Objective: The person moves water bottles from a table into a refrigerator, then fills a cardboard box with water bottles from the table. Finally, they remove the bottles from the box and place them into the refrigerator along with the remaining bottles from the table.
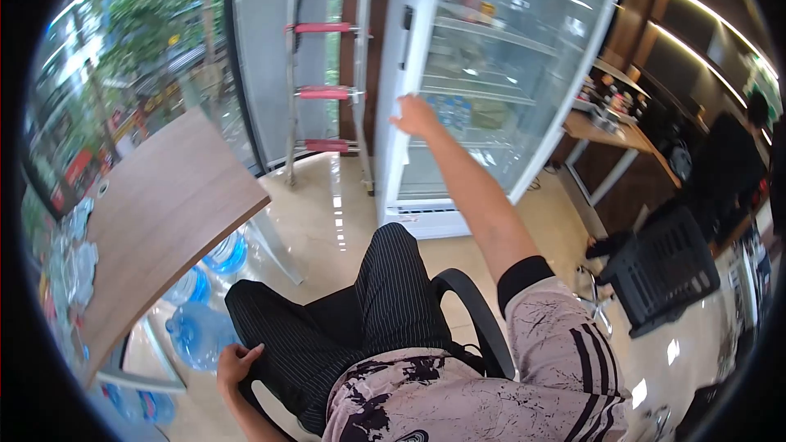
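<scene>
My right hand [416, 117] reaches forward to the left edge of the white-framed glass door of a display fridge [483, 57]. Its fingers are curled at the door's edge, below a dark handle or lock piece. Bottles and small packages stand on shelves behind the glass. Low on the left, my left hand [237, 363] is beside my left thigh, in front of a large clear blue water bottle [201, 336]. The thumb and fingers are partly bent and apart, with nothing visible between them.
A wooden table [176, 196] stands at left, with plastic packaging on it and large water bottles below. A ladder with red rungs [324, 92] leans behind. To the right, a person in black [725, 164] is near a black chair [663, 266] and a desk [606, 129].
</scene>
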{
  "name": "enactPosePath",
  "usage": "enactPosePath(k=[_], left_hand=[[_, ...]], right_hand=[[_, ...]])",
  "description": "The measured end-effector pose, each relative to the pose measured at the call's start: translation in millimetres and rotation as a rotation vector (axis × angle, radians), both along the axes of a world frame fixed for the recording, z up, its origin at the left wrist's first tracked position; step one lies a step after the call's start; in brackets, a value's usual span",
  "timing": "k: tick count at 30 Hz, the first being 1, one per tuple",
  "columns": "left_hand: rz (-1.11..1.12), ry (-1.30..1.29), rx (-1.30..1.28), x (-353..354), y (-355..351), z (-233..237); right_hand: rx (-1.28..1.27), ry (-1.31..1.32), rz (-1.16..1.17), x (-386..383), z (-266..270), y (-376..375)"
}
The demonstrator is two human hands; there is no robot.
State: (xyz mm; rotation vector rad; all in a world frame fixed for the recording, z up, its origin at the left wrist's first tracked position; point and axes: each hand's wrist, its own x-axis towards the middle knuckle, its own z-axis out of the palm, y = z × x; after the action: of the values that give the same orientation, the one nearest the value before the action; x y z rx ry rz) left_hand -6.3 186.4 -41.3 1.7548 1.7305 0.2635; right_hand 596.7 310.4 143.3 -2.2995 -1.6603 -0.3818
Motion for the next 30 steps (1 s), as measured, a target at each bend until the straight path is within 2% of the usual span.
enactPosePath(k=[2, 4, 5, 6, 7, 8, 9, 12, 16, 18, 19, 21, 24, 30], left_hand=[[0.057, -0.09, -0.005, -11, -16, 4], [0.121, -0.077, -0.009, -18, -33, 9], [0.159, -0.071, -0.011, -24, -41, 6], [0.241, -0.07, -0.02, -28, -53, 7], [0.264, -0.079, -0.01, -28, -68, 11], [0.275, -0.096, 0.006, -28, -77, 12], [0.329, -0.109, 0.008, -29, -87, 11], [0.42, -0.091, -0.057, -33, -112, 7], [0.51, -0.099, -0.061, -34, -141, 12], [0.538, -0.073, -0.07, -34, -151, 15], [0.552, -0.083, -0.069, -35, -155, 13], [0.578, -0.078, -0.059, -36, -165, 14], [0.6, -0.067, -0.039, -33, -173, 12], [0.609, -0.047, -0.056, -30, -173, 18]], right_hand=[[0.051, -0.139, 0.065, 5, 29, 22], [0.123, -0.194, 0.084, 4, 59, 31], [0.21, -0.26, 0.147, 27, 61, 51], [0.201, -0.441, 0.143, 31, 73, 54], [0.126, -0.554, 0.029, 26, 89, 50], [0.238, -0.736, 0.083, 40, 92, 50], [0.251, -0.787, 0.118, 51, 96, 57], [0.275, -0.79, 0.095, 60, 98, 64], [0.318, -0.841, 0.2, 59, 106, 88], [0.084, -0.794, 0.06, 41, 118, 87], [0.091, -0.799, 0.082, 39, 118, 91], [-0.067, -0.809, -0.064, 45, 119, 100], [-0.068, -0.888, -0.043, 66, 106, 123], [-0.118, -0.859, -0.053, 75, 92, 132]])
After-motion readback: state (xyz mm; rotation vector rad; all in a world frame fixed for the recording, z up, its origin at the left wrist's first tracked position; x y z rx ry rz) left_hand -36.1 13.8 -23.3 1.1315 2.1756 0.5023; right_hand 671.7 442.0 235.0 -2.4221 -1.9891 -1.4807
